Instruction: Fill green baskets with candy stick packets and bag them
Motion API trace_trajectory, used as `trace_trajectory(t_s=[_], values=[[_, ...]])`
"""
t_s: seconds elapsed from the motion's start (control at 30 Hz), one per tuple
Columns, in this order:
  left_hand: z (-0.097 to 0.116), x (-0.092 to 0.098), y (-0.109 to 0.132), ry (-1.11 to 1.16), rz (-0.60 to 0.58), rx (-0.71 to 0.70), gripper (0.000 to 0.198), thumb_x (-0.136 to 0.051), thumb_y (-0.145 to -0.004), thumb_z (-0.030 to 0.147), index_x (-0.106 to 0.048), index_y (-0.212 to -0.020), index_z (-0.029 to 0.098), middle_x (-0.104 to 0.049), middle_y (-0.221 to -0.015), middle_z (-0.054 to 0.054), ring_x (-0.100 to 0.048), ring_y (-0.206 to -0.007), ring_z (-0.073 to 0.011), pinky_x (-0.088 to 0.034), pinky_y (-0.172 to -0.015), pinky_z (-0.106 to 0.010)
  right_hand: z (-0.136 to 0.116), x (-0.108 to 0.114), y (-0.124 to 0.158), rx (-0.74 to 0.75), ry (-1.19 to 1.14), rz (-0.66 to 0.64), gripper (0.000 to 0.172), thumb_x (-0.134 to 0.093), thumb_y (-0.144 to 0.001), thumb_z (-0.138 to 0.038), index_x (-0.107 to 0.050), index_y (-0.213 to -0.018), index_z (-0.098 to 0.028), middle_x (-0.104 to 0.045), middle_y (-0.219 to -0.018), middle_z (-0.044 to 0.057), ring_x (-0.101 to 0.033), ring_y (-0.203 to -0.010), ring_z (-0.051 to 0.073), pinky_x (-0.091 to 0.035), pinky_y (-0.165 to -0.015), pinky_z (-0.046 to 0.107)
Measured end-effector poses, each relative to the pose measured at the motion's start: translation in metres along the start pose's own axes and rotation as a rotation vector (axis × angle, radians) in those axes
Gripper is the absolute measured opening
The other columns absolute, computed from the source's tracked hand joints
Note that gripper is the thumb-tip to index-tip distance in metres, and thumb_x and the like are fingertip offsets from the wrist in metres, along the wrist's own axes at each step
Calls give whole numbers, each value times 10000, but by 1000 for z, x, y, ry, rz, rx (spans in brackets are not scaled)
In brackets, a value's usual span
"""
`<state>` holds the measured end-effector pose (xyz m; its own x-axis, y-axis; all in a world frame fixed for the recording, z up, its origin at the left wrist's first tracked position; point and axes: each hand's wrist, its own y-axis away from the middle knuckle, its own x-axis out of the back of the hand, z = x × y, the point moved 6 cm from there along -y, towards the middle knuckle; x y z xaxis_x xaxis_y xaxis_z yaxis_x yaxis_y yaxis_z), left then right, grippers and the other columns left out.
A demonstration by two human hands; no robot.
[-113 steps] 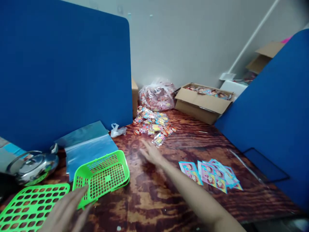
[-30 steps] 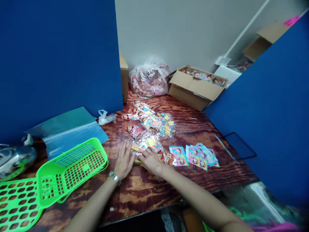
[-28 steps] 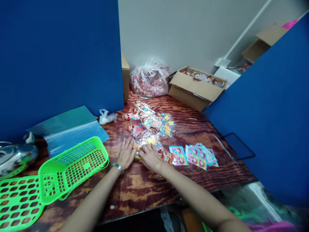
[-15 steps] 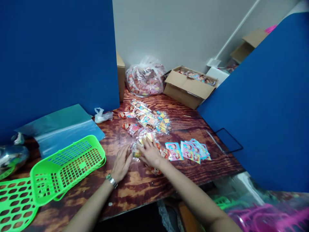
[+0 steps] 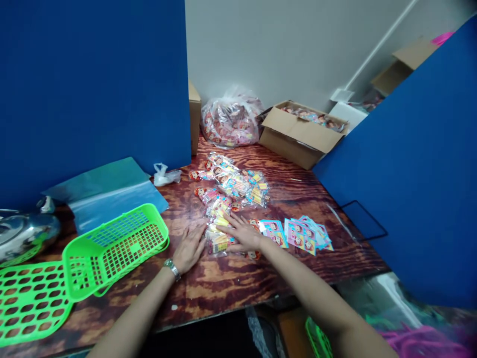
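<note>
My right hand lies flat with its fingers spread over some clear plastic packets with yellow contents and printed cartoon figures. Part of these packets is hidden under the palm. Palm down on the wood, my left hand rests just left of them, fingers outstretched, the tips near the packets' edge. A silver watch circles the left wrist. Beyond both hands spreads a loose heap of similar packets. Printed cartoon cards lie to the right of my right hand.
Green plastic baskets stand at the left by a blue plastic sheet and a shiny metal pot. At the back are a stuffed clear bag and an open carton. Blue panels flank the table.
My right hand has slid slightly right across the packets, uncovering more of the yellow ones beside it. The left hand stays beside them. The whole view has shifted a little.
</note>
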<state>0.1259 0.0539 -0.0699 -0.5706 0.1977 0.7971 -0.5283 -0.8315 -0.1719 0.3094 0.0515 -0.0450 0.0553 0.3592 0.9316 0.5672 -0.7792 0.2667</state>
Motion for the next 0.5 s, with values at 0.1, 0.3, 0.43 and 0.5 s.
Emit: trace_trajectory(t_s=[0.1,0.3,0.43,0.5], values=[[3,-2,20,-57,56,45,488,-413,-902,292,-336,-1369,176,-499,-1348,-127,-455,-1249,-240,-207,-1091,-549,2,6,-7,101,52,-25,798,-558,-764,-629,-229,-1438,-358,-80,-1543,95,-118,-1368,384,-199,-1027,598],[2,0,26,-130,168,90,495,-485,-868,322,-392,-1311,123,-554,-1264,-173,-488,-1201,-289,-300,-1047,-540,-6,13,-13,149,178,4,784,-617,-731,-607,-325,-1405,-332,-199,-1515,123,-180,-1357,374,-201,-1027,588],[6,3,33,-139,185,21,432,-479,-871,287,-428,-1283,164,-599,-1212,-125,-529,-1154,-260,-348,-1032,-510,-26,19,-4,152,277,156,612,-655,-750,-518,-486,-1282,-268,-334,-1453,135,-250,-1333,343,-179,-1043,587],[10,3,40,-138,192,-15,429,-478,-874,275,-422,-1288,179,-600,-1216,-111,-529,-1157,-251,-363,-1029,-500,-39,17,4,158,337,210,389,-596,-836,-401,-544,-1186,-240,-483,-1330,122,-344,-1280,303,-178,-1052,575]])
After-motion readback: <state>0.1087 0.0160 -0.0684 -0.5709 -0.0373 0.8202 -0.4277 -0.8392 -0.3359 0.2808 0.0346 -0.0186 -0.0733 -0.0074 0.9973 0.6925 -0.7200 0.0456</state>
